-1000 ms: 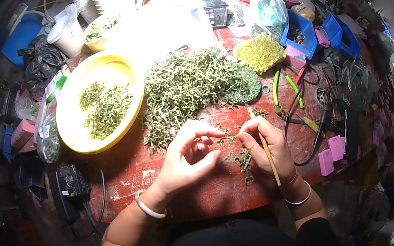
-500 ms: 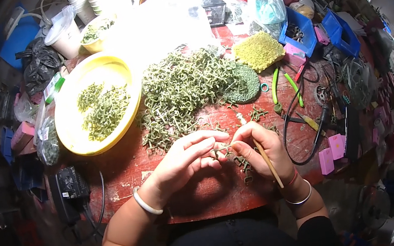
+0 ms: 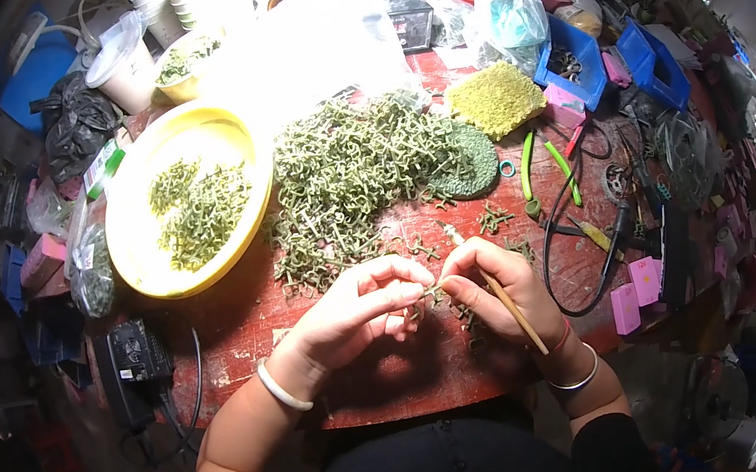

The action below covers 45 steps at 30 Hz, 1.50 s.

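My left hand (image 3: pixel 359 304) pinches a small green hook-shaped piece (image 3: pixel 433 296) between thumb and fingertips. The fingertips of my right hand (image 3: pixel 503 284) meet the same piece from the other side. A slim wooden-handled tool (image 3: pixel 517 315) lies through my right hand, its pale tip pointing away over the table. More green pieces lie under my right hand, partly hidden by it. Just beyond both hands spreads a large heap of similar green pieces (image 3: pixel 359 166). To its left, a yellow bowl (image 3: pixel 132 256) holds several more of them.
A green textured pad (image 3: pixel 470 165) and a yellow textured block (image 3: pixel 496 99) border the heap. Right of them are green-handled pliers (image 3: pixel 529 164), a black cable (image 3: pixel 547 256), pink blocks (image 3: pixel 627 309) and blue bins (image 3: pixel 571 59). A black power box (image 3: pixel 132 353) sits by the red table's (image 3: pixel 249 351) left edge.
My left fingers have closed inward and now pinch the small piece near my right fingertips. The tool in my right hand has shifted slightly. The heap and bowl look the same.
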Tool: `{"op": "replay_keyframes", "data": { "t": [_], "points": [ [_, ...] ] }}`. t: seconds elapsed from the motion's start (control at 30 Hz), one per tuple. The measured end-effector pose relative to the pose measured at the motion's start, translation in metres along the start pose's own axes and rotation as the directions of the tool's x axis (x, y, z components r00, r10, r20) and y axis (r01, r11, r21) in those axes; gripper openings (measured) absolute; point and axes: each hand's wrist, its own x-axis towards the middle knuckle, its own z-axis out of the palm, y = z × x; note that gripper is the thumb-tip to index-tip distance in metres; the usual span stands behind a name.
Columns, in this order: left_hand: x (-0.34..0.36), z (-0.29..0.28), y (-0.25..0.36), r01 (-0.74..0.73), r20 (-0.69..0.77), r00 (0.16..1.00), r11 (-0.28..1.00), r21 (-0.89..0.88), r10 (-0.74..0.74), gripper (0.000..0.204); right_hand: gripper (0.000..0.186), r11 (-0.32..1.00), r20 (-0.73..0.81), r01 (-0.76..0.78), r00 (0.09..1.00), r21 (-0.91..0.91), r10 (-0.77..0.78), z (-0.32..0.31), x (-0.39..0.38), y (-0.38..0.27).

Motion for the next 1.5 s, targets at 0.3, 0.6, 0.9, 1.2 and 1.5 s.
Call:
{"op": "replay_keyframes", "data": {
  "t": [0.3,0.6,0.9,1.2,1.5],
  "points": [
    [0.0,0.001,-0.008,-0.136,-0.008,0.99,0.981,0.139,0.138,0.029,0.046,0.987,-0.153,0.061,0.987,0.149,-0.038,0.005,-0.006,0.001],
    [-0.001,0.007,0.0,-0.183,-0.133,0.971,0.975,0.13,0.2,0.034,0.026,0.858,-0.24,0.422,0.837,-0.292,-0.493,0.007,-0.003,0.0],
    [0.001,0.003,-0.004,-0.246,-0.12,0.956,0.953,0.177,0.269,0.035,0.021,0.79,-0.169,0.435,0.821,-0.432,-0.545,0.008,-0.003,-0.004],
    [0.002,0.002,-0.008,-0.257,-0.142,0.948,0.949,0.185,0.284,0.033,0.023,0.788,-0.166,0.425,0.826,-0.446,-0.539,0.008,-0.002,-0.003],
    [0.002,0.003,-0.008,-0.258,-0.159,0.943,0.946,0.196,0.291,0.033,0.024,0.761,-0.14,0.436,0.819,-0.479,-0.557,0.008,-0.002,-0.003]
  ]
}}
